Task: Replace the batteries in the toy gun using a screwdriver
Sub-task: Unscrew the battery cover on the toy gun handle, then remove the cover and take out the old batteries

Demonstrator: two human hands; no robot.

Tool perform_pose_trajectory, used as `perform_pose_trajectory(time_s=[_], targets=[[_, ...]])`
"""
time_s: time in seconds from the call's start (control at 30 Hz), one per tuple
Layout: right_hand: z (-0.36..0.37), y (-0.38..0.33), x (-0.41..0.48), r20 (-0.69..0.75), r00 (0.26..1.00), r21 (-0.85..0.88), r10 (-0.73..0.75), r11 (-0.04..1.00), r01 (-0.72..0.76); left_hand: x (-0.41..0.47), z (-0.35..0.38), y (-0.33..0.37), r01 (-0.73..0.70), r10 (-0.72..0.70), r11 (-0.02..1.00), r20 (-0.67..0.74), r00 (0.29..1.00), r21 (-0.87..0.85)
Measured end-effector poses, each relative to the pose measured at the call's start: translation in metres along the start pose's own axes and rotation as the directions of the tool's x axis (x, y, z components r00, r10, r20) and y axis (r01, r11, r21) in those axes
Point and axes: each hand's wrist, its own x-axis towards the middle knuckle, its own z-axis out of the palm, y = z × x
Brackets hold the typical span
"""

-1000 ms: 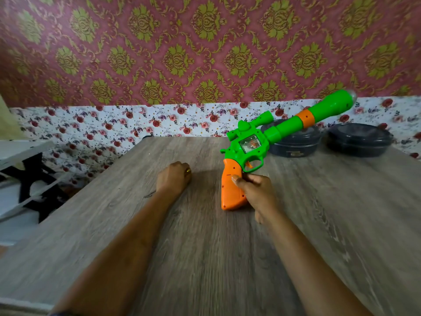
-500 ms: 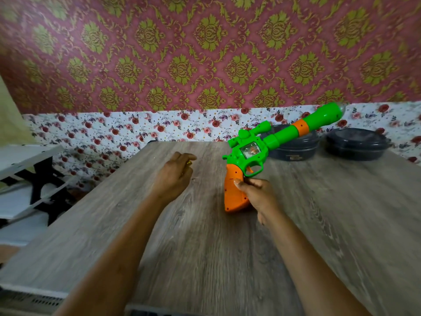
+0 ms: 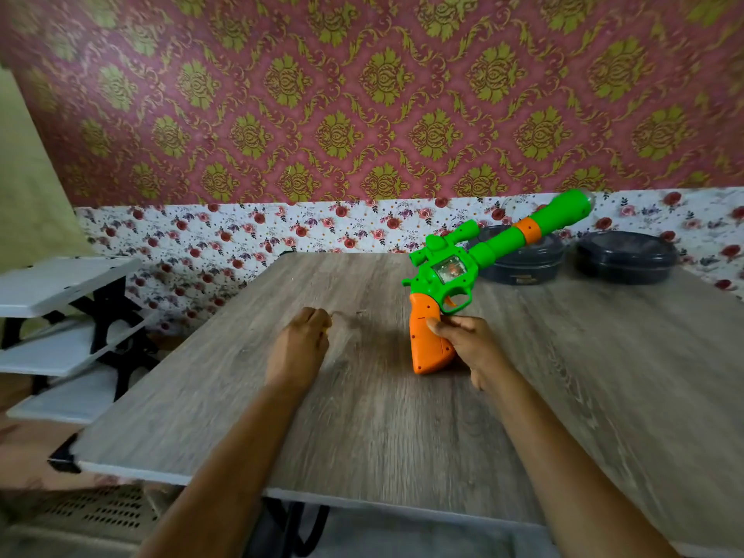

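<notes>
Toy gun (image 3: pixel 447 271) juts above gripping right hand (image 3: pixel 469 345).

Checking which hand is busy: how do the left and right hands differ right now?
The right hand grips the toy gun by its orange handle; the left hand touches no part of it. The right hand holds the gun with its barrel tilted up toward the wall, while the left hand is knuckles-up over the table, fingers curled; whether it holds anything is unclear. Both are bare and reach over the same table.
</notes>
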Motion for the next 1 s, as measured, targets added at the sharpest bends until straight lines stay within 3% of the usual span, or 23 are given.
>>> perform_pose_trajectory(time_s=[0.1,0.27,0.73,0.83,0.93,1.0], targets=[[0.0,0.002,-0.005,0.013,0.999,0.025,0.052,0.998,-0.053,-0.005,-0.001,0.002,0.06,-0.064,0.997,0.101,0.993,0.038],[-0.005,0.004,-0.015,-0.01,0.997,0.04,0.074,0.996,-0.074,-0.006,0.0,0.004,0.123,-0.14,0.985,0.146,0.979,0.118],[-0.011,0.012,-0.026,0.009,1.0,0.063,-0.004,0.998,0.003,-0.007,0.0,0.004,0.187,-0.212,0.969,0.149,0.966,0.164],[-0.012,0.014,-0.02,-0.004,1.0,0.087,-0.011,0.996,0.011,-0.006,-0.004,0.014,0.207,-0.223,0.962,0.074,0.972,0.181],[-0.01,0.012,-0.016,-0.016,1.0,0.103,-0.02,0.994,0.022,-0.005,-0.005,0.038,0.194,-0.195,0.977,-0.01,0.981,-0.084],[-0.009,0.011,-0.015,-0.018,0.999,0.098,-0.026,0.995,0.028,-0.003,0.004,0.061,0.223,-0.184,0.895,0.136,0.973,-0.387]])
